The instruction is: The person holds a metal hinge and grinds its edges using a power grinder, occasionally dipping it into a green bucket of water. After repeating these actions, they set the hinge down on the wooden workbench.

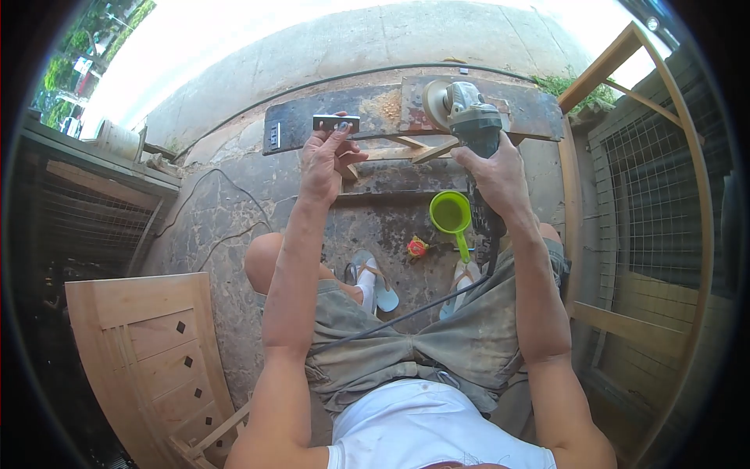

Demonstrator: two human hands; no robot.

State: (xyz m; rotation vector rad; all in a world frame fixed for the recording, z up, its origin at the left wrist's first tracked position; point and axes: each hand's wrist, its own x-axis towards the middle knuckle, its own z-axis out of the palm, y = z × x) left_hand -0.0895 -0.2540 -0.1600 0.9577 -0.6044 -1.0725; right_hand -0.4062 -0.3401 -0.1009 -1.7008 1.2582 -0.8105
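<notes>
Near the left part of a dark wooden bench, my left hand pinches a small flat metal piece between thumb and fingers. My right hand is wrapped round the grey-green body of an angle grinder. Its round disc points left, above the bench's right part, with a gap between it and the metal piece. Pale dust lies on the bench top between my hands. Another small metal piece rests at the bench's left end.
Below the bench, a green dipper stands near a red and yellow object. A black cable crosses my lap. A wooden panel leans at the lower left; a wooden frame with mesh stands on the right.
</notes>
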